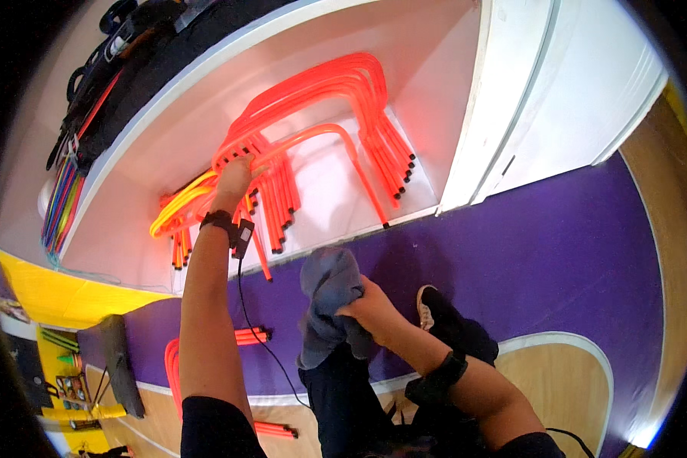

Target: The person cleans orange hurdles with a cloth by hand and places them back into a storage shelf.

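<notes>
My right hand [370, 305] bunches a blue cloth [327, 298] below the shelf [298, 46]; my left hand [233, 175] grips an orange hurdle [313, 137] stacked inside. Tugging carelessly could drag neighbouring hurdles out.

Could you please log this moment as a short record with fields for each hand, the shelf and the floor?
left hand: grips an orange hurdle in the stack
right hand: holds a blue-grey cloth
shelf: white alcove with a stack of orange hurdles and yellow hurdles
floor: purple floor with a wooden area; more orange hurdles lie by the person's legs
wrists: a dark band on each
</notes>
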Demonstrator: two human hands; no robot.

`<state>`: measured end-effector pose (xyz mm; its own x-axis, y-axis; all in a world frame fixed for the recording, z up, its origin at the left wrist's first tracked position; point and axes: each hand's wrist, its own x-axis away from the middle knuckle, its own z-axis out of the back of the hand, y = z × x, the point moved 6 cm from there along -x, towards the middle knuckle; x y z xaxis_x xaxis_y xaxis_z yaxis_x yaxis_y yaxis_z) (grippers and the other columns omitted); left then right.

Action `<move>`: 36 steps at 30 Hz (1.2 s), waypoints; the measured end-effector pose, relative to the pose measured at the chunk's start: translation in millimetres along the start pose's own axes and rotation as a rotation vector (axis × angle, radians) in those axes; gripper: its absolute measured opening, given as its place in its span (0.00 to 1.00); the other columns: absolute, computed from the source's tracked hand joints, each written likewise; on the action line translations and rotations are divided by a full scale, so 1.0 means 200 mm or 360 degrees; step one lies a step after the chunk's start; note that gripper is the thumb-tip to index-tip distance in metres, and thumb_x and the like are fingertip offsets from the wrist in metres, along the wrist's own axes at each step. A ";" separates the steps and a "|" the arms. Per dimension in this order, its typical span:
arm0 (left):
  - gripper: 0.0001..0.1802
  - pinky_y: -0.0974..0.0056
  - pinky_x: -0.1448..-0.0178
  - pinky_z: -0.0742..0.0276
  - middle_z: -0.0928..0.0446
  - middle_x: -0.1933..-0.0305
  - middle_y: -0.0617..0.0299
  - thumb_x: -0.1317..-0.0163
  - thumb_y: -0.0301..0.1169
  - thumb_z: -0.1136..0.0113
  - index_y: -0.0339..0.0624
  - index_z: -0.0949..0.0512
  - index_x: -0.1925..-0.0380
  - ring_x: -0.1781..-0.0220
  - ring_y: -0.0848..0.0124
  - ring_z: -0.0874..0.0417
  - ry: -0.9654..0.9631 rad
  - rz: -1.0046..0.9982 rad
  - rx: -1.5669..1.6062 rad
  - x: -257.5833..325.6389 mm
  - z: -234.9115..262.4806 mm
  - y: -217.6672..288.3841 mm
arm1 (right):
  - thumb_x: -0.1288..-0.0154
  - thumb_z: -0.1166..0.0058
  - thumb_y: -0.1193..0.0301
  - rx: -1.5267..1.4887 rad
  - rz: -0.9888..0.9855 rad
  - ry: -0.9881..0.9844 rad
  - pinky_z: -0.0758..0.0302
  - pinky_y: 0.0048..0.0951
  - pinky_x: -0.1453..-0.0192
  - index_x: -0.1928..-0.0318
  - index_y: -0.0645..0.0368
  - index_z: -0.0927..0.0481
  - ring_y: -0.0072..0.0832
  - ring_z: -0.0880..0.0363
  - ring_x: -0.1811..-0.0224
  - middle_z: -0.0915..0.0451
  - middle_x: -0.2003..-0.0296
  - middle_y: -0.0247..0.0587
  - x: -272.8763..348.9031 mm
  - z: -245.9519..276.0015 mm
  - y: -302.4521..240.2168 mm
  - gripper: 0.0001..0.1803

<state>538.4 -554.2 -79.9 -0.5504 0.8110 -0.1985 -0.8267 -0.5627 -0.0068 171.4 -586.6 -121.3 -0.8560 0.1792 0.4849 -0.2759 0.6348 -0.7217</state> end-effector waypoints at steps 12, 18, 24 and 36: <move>0.26 0.49 0.52 0.28 0.23 0.62 0.40 0.43 0.48 0.40 0.32 0.24 0.63 0.57 0.47 0.22 0.0164 -0.0029 0.0059 -0.51 -0.16 -0.09 | 0.54 0.33 0.74 -0.0011 0.0161 0.0004 0.28 0.33 0.44 0.47 0.62 0.30 0.33 0.23 0.50 0.22 0.54 0.43 -0.24 0.07 -0.05 0.31; 0.20 0.51 0.49 0.29 0.27 0.59 0.53 0.47 0.43 0.35 0.40 0.24 0.63 0.52 0.53 0.26 0.0623 -0.0115 -0.0152 -0.51 -0.23 -0.08 | 0.52 0.34 0.73 -0.0001 0.0177 0.0063 0.28 0.33 0.44 0.46 0.61 0.29 0.32 0.23 0.50 0.22 0.54 0.42 -0.30 0.12 -0.09 0.30; 0.26 0.52 0.38 0.35 0.30 0.46 0.51 0.45 0.40 0.36 0.42 0.29 0.48 0.42 0.52 0.30 0.0601 -0.0181 -0.0201 -0.43 -0.21 -0.08 | 0.51 0.35 0.73 0.0150 0.0230 0.0025 0.28 0.32 0.45 0.48 0.62 0.28 0.31 0.23 0.51 0.21 0.55 0.42 -0.34 0.10 -0.08 0.28; 0.35 0.45 0.32 0.44 0.38 0.34 0.49 0.42 0.38 0.42 0.44 0.42 0.35 0.33 0.53 0.38 0.0685 0.0295 -0.0398 -0.09 -0.13 -0.12 | 0.50 0.37 0.76 0.0020 0.0413 -0.0042 0.29 0.31 0.46 0.50 0.64 0.27 0.27 0.24 0.54 0.22 0.58 0.37 -0.27 0.05 -0.11 0.24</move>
<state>571.3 -560.6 -102.2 -0.5433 0.5848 -0.6024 -0.6379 -0.7540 -0.1567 219.2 -617.7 -136.3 -0.9099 0.3149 0.2699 -0.0511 0.5607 -0.8264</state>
